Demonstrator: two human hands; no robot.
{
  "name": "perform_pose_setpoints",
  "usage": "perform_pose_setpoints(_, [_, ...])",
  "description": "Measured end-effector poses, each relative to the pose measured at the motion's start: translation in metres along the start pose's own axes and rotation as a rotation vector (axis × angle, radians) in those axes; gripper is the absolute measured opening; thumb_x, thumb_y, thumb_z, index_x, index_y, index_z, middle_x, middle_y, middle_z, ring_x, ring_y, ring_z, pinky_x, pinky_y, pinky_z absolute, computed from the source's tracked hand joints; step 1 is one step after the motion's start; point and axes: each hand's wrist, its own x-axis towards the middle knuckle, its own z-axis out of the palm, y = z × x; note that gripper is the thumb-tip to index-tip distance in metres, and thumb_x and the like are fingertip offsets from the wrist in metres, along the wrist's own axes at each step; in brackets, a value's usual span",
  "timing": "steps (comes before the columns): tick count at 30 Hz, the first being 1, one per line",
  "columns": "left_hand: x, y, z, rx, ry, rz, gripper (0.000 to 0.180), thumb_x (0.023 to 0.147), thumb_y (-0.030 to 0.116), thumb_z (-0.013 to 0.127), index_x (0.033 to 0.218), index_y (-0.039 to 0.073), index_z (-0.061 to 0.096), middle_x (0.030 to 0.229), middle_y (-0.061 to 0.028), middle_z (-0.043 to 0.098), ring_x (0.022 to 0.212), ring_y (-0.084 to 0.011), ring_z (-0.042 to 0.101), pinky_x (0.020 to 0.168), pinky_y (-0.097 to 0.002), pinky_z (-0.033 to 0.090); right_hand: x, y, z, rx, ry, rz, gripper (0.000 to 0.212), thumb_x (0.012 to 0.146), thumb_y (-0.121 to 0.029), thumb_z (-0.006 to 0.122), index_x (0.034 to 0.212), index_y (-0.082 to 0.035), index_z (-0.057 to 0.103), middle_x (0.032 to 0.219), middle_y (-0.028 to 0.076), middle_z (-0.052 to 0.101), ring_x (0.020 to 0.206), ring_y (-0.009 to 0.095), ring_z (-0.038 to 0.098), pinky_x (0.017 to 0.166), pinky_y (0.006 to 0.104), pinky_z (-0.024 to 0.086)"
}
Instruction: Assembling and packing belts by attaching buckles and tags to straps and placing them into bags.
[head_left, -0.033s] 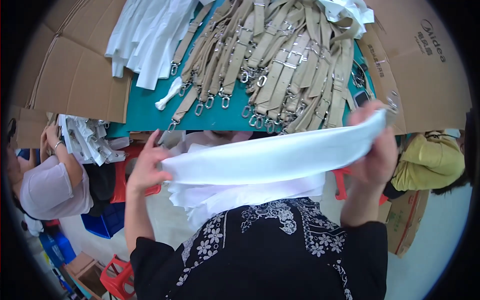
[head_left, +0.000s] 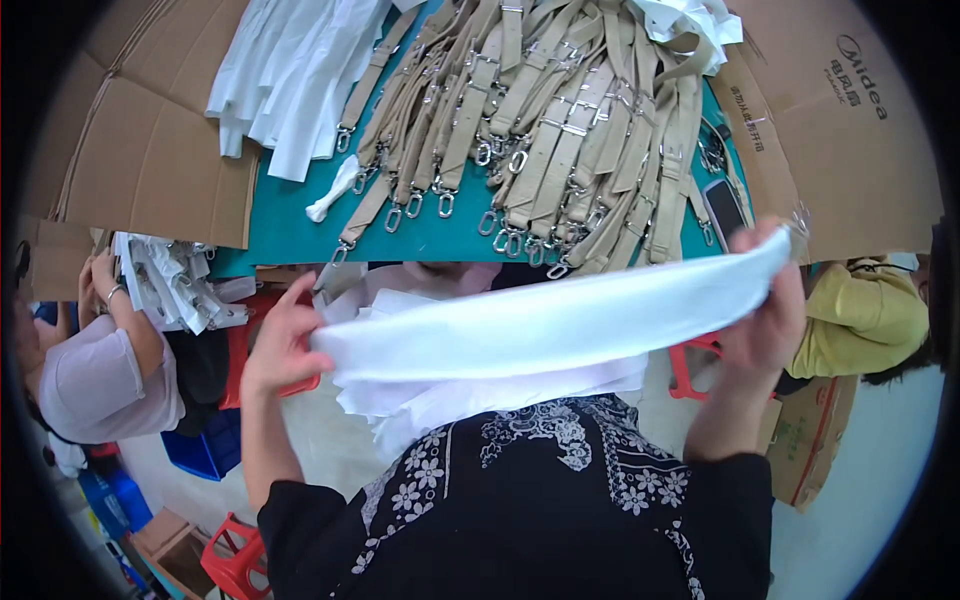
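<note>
A long white wrapper (head_left: 550, 318) is stretched across in front of my chest, tilted up toward the right. My left hand (head_left: 283, 345) pinches its left end, the forefinger raised off it. Its right end is gripped by my right hand (head_left: 765, 320), where a blurred bit of tan strap with a metal clasp (head_left: 802, 220) sticks out past the fingers. What lies inside the wrapper is hidden. Below it, a pile of white sheets (head_left: 400, 400) rests at my lap. Beyond my hands, many tan straps (head_left: 550, 170) with metal hooks lie on the green table (head_left: 420, 240).
White wrapped strips (head_left: 295, 90) lie at the table's far left, with a small white twisted piece (head_left: 333, 190) nearby. A phone (head_left: 724, 208) is at the right edge. Cardboard (head_left: 160, 150) flanks both sides. Co-workers sit left (head_left: 105, 375) and right (head_left: 865, 320), near red stools (head_left: 235, 555).
My right hand has moved a little right and down with the wrapper's end, uncovering more of the phone. My left hand has shifted slightly left and down.
</note>
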Motion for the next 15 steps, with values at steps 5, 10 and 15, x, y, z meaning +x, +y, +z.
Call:
perform_pose_setpoints(5, [-0.001, 0.069, 0.012, -0.163, -0.396, -0.081, 0.032, 0.082, 0.034, 0.06, 0.075, 0.003, 0.06, 0.056, -0.0083, 0.055, 0.049, -0.0224, 0.057, 0.047, -0.0301, 0.043, -0.13, -0.03, -0.147, 0.121, 0.611, 0.024, 0.032, 0.095, -0.024, 0.037, 0.113, -0.003, 0.051, 0.106, 0.011, 0.06, 0.099, 0.023, 0.057, 0.09, 0.0382, 0.043])
perform_pose_setpoints(10, [-0.006, 0.068, 0.097, -0.016, -0.372, -0.198, 0.025, 0.087, 0.032, 0.05, 0.081, 0.009, 0.06, 0.065, -0.0128, 0.058, 0.06, -0.0321, 0.056, 0.054, -0.0397, 0.044, -0.241, 0.052, -0.282, -0.16, 1.288, 0.323, 0.026, 0.089, -0.03, 0.054, 0.1, -0.007, 0.058, 0.078, -0.001, 0.059, 0.06, 0.007, 0.052, 0.045, 0.0192, 0.038])
perform_pose_setpoints(15, [0.036, 0.018, 0.1, 0.206, 0.138, -0.326, 0.018, 0.08, 0.019, 0.057, 0.073, 0.004, 0.062, 0.068, -0.0154, 0.06, 0.063, -0.0319, 0.058, 0.059, -0.037, 0.047, -0.242, 0.104, -0.3, -1.53, 0.707, 0.907, 0.035, 0.086, -0.032, 0.055, 0.096, 0.001, 0.061, 0.081, 0.014, 0.062, 0.067, 0.021, 0.06, 0.057, 0.0324, 0.048])
